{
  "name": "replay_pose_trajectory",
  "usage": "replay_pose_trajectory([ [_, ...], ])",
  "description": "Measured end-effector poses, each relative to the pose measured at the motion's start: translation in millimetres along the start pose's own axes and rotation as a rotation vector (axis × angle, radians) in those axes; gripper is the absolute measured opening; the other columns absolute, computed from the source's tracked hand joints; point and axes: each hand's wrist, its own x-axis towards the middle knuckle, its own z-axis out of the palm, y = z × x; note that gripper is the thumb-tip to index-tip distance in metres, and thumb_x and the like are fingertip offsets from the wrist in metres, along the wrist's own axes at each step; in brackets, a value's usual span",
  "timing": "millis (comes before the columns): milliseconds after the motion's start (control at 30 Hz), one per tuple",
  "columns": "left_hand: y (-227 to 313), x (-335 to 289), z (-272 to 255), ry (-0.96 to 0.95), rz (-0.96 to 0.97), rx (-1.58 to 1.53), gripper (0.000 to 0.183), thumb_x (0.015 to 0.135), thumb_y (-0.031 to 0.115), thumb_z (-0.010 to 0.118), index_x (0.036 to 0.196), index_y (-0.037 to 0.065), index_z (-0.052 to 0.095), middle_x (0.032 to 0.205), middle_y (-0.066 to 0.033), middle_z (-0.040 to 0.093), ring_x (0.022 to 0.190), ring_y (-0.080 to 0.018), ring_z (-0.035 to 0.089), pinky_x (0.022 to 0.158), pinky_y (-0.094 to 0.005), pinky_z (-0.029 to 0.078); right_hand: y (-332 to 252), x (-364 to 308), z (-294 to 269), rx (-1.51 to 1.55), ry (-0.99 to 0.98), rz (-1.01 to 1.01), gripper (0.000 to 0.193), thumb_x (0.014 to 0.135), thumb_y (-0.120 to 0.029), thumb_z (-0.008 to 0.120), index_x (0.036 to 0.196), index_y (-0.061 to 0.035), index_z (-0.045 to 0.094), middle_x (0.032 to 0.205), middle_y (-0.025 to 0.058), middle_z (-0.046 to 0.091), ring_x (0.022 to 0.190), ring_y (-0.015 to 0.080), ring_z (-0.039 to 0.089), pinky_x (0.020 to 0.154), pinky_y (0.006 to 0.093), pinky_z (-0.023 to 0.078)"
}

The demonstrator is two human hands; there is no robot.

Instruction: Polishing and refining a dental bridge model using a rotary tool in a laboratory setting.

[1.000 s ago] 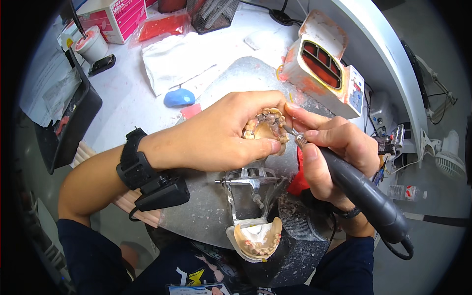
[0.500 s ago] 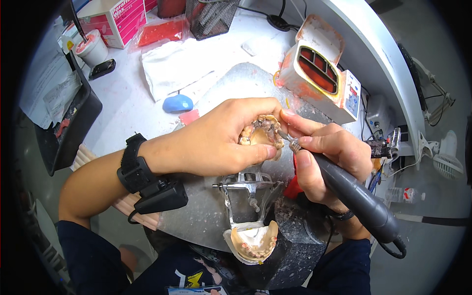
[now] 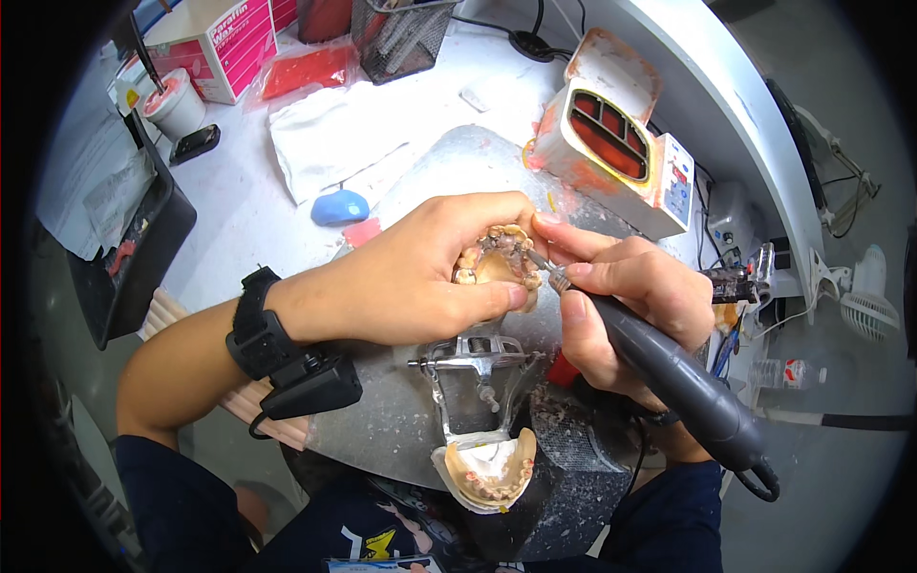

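My left hand (image 3: pixel 420 272) grips a tan dental cast (image 3: pixel 495 265) with teeth and some metal on it, thumb along its near edge. In my right hand (image 3: pixel 635 306), held like a pen, is a dark grey dental handpiece (image 3: pixel 683 368) with a cord. Its thin metal tip meets the right side of the cast; exact contact is too small to tell. My right index fingertip touches the left hand's fingertips. Below both hands lies a metal articulator (image 3: pixel 475 358), carrying a second cast (image 3: pixel 489 468) with reddish wax around its teeth. Whether the held cast joins the articulator is hidden.
A wax heater (image 3: pixel 611 143) with red wax stands at the back right. A blue lump (image 3: pixel 340 208), white cloth (image 3: pixel 330 134), red wax sheets (image 3: pixel 306 72) and mesh holder (image 3: pixel 401 38) lie behind. A black tray (image 3: pixel 143 258) is left, a small fan (image 3: pixel 867 310) far right.
The whole view has shifted slightly, moving most things a little leftward. Both hands keep their holds, and the handpiece tip stays at the cast's right side.
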Motion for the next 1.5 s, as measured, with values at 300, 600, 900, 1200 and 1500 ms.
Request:
replay_pose_trajectory([
  [300,0.4,-4.3,-2.4,-0.034,-0.089,-0.069,0.037,0.089,0.009,0.072,0.121,0.003,0.054,0.107,-0.0036,0.062,0.100,-0.0093,0.057,0.085,-0.0272,0.047,-3.0,8.2,-4.5,-0.036,-0.176,-0.191,0.012,0.072,-0.005,0.074,0.081,-0.0002,0.069,0.068,0.0099,0.067,0.074,0.0264,0.075,0.082,0.0437,0.062],
  [600,35.2,-11.1,-17.7,-0.164,-0.544,0.100,0.061,0.085,0.015,0.081,0.136,0.008,0.050,0.119,-0.0039,0.060,0.108,-0.0090,0.056,0.092,-0.0265,0.047,-6.9,2.8,-29.6,0.582,0.116,0.319,0.031,0.094,-0.015,0.067,0.116,0.0043,0.058,0.091,0.0144,0.069,0.075,0.0223,0.072,0.072,0.0346,0.062],
  [900,44.8,-45.6,-0.1,-0.152,0.000,-0.056,0.104,0.067,0.042,0.093,0.147,0.005,0.037,0.151,-0.0121,0.035,0.139,-0.0231,0.039,0.115,-0.0366,0.035,19.6,-5.3,-10.6,0.823,-0.491,0.458,0.041,0.090,-0.021,0.078,0.113,-0.0074,0.047,0.107,0.0071,0.064,0.106,0.0131,0.061,0.090,0.0270,0.053],
  [1200,49.7,-72.5,31.5,0.234,-0.095,-0.062,0.097,0.066,0.005,0.091,0.147,0.007,0.038,0.129,-0.0091,0.058,0.115,-0.0194,0.062,0.095,-0.0329,0.055,-2.0,3.9,-3.1,0.568,-0.441,0.486,0.030,0.097,-0.037,0.069,0.104,-0.0112,0.055,0.089,-0.0047,0.056,0.082,0.0041,0.052,0.070,0.0214,0.044],
  [1500,67.3,-62.3,42.5,0.293,-0.109,-0.170,0.088,0.071,0.010,0.091,0.142,0.001,0.040,0.128,-0.0125,0.060,0.118,-0.0217,0.061,0.093,-0.0351,0.057,6.4,-19.3,-35.6,0.492,-0.309,0.629,0.013,0.099,-0.017,0.059,0.104,-0.0062,0.052,0.095,0.0129,0.071,0.094,0.0188,0.071,0.076,0.0283,0.059],
])
